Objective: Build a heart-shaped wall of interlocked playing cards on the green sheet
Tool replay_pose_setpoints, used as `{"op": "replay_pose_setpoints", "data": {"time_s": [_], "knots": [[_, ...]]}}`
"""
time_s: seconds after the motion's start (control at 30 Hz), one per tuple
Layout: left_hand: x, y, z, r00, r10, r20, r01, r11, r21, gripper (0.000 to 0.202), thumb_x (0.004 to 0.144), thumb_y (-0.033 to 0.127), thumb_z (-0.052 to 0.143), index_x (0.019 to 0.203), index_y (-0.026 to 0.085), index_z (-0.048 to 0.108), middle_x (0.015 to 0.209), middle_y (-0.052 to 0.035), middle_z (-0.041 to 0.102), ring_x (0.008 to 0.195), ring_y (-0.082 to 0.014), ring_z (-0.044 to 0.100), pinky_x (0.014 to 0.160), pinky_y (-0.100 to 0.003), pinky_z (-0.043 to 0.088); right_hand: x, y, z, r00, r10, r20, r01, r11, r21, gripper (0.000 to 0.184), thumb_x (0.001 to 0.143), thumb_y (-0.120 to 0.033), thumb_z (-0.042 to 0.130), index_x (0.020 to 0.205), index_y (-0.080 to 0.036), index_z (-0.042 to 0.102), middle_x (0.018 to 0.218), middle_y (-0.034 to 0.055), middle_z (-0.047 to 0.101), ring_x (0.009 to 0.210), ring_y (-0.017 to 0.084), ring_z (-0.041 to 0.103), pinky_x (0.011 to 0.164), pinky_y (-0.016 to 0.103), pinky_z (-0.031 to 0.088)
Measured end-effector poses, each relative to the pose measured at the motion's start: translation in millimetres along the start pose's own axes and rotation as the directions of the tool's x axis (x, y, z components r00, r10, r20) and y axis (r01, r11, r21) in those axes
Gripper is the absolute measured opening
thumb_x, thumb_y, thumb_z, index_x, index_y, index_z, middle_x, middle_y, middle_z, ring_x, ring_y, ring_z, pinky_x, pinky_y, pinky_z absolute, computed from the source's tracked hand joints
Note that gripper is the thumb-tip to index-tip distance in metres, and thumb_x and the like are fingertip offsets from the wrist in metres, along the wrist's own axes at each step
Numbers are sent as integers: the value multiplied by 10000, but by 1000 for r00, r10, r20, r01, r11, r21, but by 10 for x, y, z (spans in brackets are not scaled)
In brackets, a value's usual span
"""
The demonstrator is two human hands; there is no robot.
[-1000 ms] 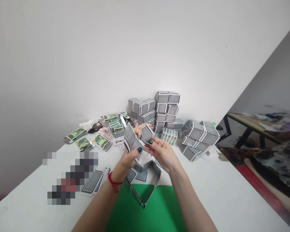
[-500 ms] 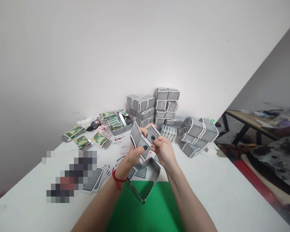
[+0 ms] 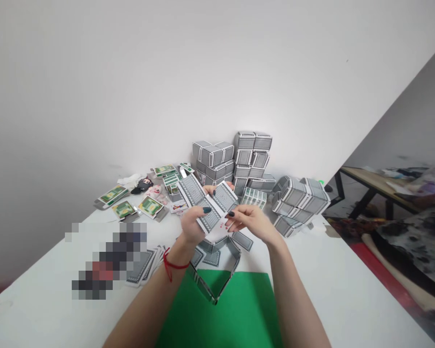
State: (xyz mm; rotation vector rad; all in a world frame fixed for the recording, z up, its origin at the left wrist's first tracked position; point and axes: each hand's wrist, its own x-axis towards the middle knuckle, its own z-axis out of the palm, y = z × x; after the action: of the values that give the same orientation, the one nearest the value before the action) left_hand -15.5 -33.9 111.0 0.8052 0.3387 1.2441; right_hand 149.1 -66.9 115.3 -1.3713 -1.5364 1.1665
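Observation:
Over the table I hold grey-backed playing cards (image 3: 193,190) joined in a cross-like shape. My left hand (image 3: 195,223) grips them from the left, its thumb pressed on the card backs and its other fingers partly hidden behind. At the lower right edge of the same cards, my right hand (image 3: 252,221) pinches with thumb and fingers. Below my hands stands an open frame of folded cards (image 3: 232,270), partly on a green mat (image 3: 221,316). Loose grey cards (image 3: 242,240) lie around it, and a fanned pile of cards (image 3: 141,268) lies by my left forearm.
At the back stand stacked blocks of folded cards (image 3: 213,157), with a taller stack (image 3: 253,141) beside them and another cluster (image 3: 300,198) at right. Green card boxes (image 3: 152,208) lie at left. A row of green boxes (image 3: 254,197) sits behind my right hand.
The playing cards have opened out flatter, their backs now facing me. My left hand has shifted slightly left, and my right hand has moved a little right and lower on the cards.

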Motion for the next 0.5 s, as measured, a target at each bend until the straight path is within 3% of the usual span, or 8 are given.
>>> {"op": "replay_pose_setpoints", "data": {"time_s": [0.03, 0.07, 0.1, 0.17, 0.23, 0.33, 0.5], "knots": [[-7, 53, 57, 999, 21, 27, -20, 999, -34, 289, 552, 257, 522, 828, 193, 579, 986, -75, 652, 1006, -344, 572, 853, -492, 457, 24, 76, -56, 996, 69, -60, -79, 978, -192, 306, 775, -434, 559, 815, -140, 634, 826, 95, 706, 709, 184, 671, 657, 298, 512], [-14, 105, 108, 998, 34, 53, -30, 996, -81, 314, 529, 243, 509, 834, 196, 573, 1003, -73, 651, 1026, -342, 562, 867, -496, 447, 53, 160, -95, 979, 136, -149, -187, 892, -412, 261, 740, -382, 613, 832, -141, 645, 863, 109, 702, 777, 207, 668, 691, 304, 502], [-21, 153, 149, 997, 30, 76, -20, 991, -132, 332, 525, 244, 500, 846, 198, 568, 1023, -77, 647, 1051, -342, 550, 882, -505, 435, 85, 248, -114, 941, 207, -266, -329, 742, -584, 281, 665, -339, 691, 855, -136, 652, 926, 135, 691, 866, 247, 653, 730, 323, 492], [-35, 228, 197, 995, -4, 102, 25, 978, -206, 343, 536, 255, 498, 868, 195, 558, 1056, -93, 638, 1096, -345, 526, 908, -524, 409, 157, 416, -94, 874, 328, -359, -481, 470, -740, 473, 529, -303, 784, 937, -109, 645, 1046, 192, 648, 992, 322, 603, 773, 362, 480], [-45, 278, 209, 994, -48, 93, 70, 966, -250, 328, 569, 295, 505, 877, 189, 549, 1087, -116, 626, 1132, -351, 502, 929, -544, 383, 232, 556, -24, 840, 407, -358, -506, 352, -787, 688, 437, -283, 825, 1064, -112, 601, 1125, 202, 608, 1046, 336, 574, 777, 357, 482], [-44, 330, 199, 991, -108, 84, 128, 948, -293, 331, 624, 361, 504, 897, 179, 544, 1142, -144, 599, 1168, -357, 475, 948, -569, 355, 330, 709, 63, 811, 453, -372, -530, 297, -794, 770, 417, -187, 820, 1135, -103, 555, 1125, 208, 607, 1058, 319, 574, 757, 333, 488], [13, 378, 148, 980, -188, 60, 197, 918, -345, 388, 699, 379, 486, 1005, 148, 544, 1153, -175, 593, 1164, -357, 483, 929, -612, 369, 392, 916, -25, 851, 424, -310, -469, 350, -811, 589, 395, -232, 822, 936, -72, 653, 977, 193, 669, 933, 303, 638, 697, 302, 497]]}}
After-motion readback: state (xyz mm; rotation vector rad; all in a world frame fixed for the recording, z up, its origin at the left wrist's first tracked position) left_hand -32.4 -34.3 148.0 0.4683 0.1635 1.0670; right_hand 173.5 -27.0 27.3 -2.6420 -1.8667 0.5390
